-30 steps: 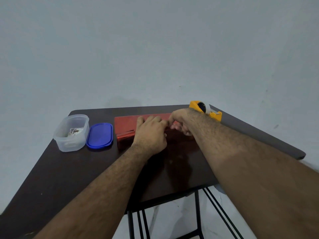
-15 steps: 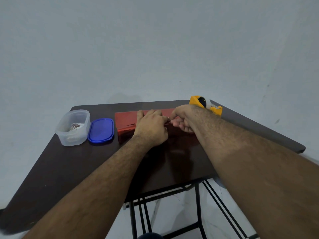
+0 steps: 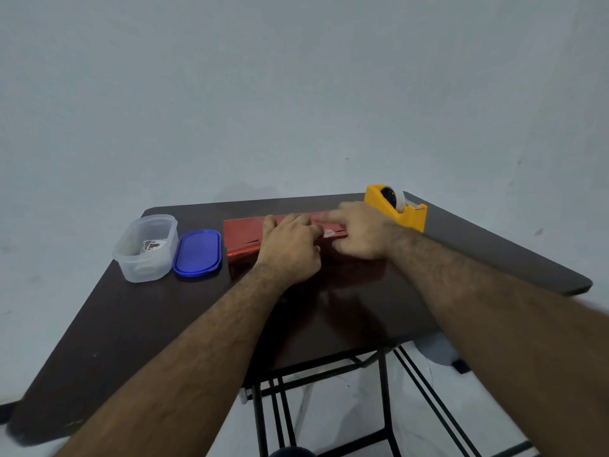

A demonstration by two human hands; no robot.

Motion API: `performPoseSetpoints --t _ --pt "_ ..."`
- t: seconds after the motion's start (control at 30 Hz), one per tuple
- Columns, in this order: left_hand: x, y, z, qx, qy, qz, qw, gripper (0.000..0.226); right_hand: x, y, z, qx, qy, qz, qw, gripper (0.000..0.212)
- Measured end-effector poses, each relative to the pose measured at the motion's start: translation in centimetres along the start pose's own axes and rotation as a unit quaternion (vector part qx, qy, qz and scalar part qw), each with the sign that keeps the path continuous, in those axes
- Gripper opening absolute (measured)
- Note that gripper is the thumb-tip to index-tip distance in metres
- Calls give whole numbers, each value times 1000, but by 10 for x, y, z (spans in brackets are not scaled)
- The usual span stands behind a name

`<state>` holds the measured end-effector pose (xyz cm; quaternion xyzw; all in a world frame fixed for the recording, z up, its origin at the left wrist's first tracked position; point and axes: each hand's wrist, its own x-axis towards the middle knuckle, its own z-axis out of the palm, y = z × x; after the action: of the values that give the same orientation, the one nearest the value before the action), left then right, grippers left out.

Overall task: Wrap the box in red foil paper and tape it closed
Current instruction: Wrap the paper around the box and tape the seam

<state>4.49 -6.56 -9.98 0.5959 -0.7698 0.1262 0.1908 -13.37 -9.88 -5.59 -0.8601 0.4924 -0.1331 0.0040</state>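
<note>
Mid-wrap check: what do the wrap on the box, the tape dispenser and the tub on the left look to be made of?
Red wrap: thin metallic foil paper by its glossy sheen and sharp creases. Tape dispenser: apparently moulded yellow plastic, matte, holding a roll of clear tape. Tub: translucent, frosted plastic, since its contents show through the wall; the blue lid beside it looks like smooth, slightly glossy plastic.

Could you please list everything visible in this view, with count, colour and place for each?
table: one, dark brown, black legs, against a pale wall
container: one, clear plastic, open, far left, something small inside
lid: one, blue, flat beside the container
box in red foil paper: one, centre, under both hands
piece of tape: one, whitish, on the foil seam
tape dispenser: one, yellow, far right corner
left hand: pressing flat on the foil
right hand: fingers at the tape
</note>
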Motion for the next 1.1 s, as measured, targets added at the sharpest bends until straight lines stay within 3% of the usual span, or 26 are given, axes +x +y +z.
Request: performPoseSetpoints --t 0.1,0.27,0.43,0.67,0.8,1.1 --pt "0 0 1 4 3 0 1000 45 0 -5 -1 -120 -14 -24 992 69" --pt "2 -1 3 13 6 -1 1000 46 -6 5 7 -196 -5 -38 980 63" --pt "2 0 4 23 16 -2 1000 46 -20 6 31 -171 94 -16 981 55" --pt "-2 4 7 22 39 -5 999 46 -21 5 49 -215 203 -14 955 36" --pt "-5 2 10 23 44 6 999 62 -20 10 48 -225 216 -33 949 34" --pt "-10 5 11 40 56 10 998 55 -19 11 51 -226 235 -42 944 44"
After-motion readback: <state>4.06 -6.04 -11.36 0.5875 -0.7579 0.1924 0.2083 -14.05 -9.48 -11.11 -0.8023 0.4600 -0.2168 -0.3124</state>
